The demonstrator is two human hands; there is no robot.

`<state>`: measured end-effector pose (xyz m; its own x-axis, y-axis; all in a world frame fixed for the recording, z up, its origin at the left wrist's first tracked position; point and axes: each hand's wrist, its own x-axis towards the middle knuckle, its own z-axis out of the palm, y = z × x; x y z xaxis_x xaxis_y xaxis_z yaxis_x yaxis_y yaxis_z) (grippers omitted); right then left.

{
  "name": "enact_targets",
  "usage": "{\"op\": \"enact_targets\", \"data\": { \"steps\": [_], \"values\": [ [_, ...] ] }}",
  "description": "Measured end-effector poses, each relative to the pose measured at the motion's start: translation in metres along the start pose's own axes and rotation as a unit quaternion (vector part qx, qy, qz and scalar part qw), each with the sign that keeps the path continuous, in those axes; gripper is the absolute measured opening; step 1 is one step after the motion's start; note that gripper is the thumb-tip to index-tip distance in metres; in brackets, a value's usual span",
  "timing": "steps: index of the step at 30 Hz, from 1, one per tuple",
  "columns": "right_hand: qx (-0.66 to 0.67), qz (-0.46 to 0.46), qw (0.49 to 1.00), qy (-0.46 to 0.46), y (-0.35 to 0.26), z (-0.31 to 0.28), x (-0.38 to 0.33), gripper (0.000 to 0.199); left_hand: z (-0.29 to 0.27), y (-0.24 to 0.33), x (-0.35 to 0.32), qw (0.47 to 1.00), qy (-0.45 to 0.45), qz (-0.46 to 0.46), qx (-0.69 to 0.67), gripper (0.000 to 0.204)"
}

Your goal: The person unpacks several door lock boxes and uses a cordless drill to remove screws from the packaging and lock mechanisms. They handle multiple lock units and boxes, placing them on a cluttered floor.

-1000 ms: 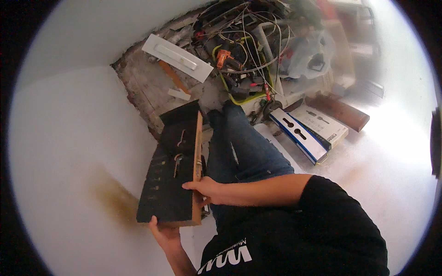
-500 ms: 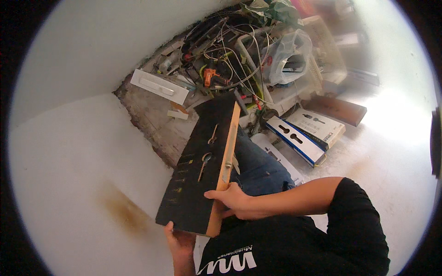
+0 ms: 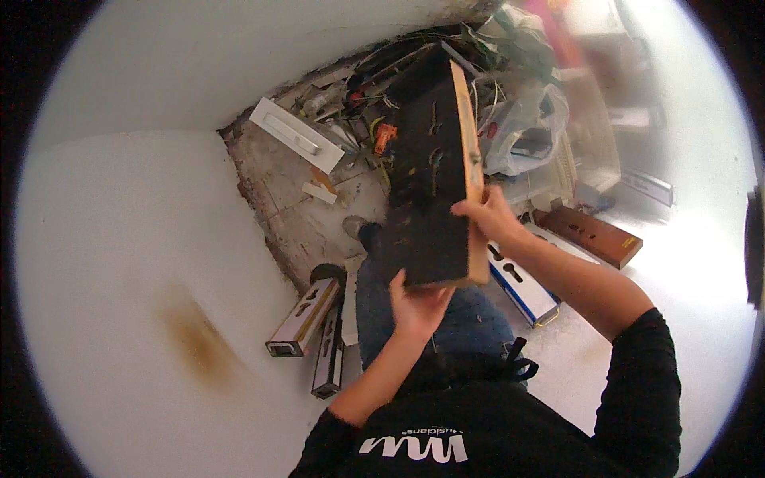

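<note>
— Head view: what's gripping that long black wooden board with the pale edge (image 3: 430,167)?
— Left hand (image 3: 416,303) cups its near end, fingers curled; right hand (image 3: 488,213) pinches the pale edge, above the jeans-clad knees (image 3: 446,311).
</note>
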<state>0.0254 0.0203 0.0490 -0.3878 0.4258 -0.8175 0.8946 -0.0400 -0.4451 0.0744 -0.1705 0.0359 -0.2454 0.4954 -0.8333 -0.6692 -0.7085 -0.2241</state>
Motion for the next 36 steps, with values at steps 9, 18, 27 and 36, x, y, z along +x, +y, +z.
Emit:
{"op": "enact_targets", "data": {
  "steps": [9,18,27,36],
  "values": [
    [-0.261,-0.115,0.953,0.101,0.028,-0.029,0.055,0.06,-0.032,-0.079,0.122,0.979,0.136,-0.145,-0.037,0.07],
    [-0.23,-0.084,0.957,0.155,0.102,-0.02,0.082,0.063,-0.096,-0.044,0.156,0.869,0.377,-0.275,0.167,0.07],
    [-0.24,-0.049,0.956,0.161,0.137,-0.008,0.098,0.071,0.024,0.141,0.391,0.355,0.25,0.403,0.805,0.048],
    [-0.181,-0.032,0.968,0.169,0.182,0.01,0.11,0.072,0.005,0.182,0.534,0.267,0.242,0.284,0.889,0.069]
  ]
}}
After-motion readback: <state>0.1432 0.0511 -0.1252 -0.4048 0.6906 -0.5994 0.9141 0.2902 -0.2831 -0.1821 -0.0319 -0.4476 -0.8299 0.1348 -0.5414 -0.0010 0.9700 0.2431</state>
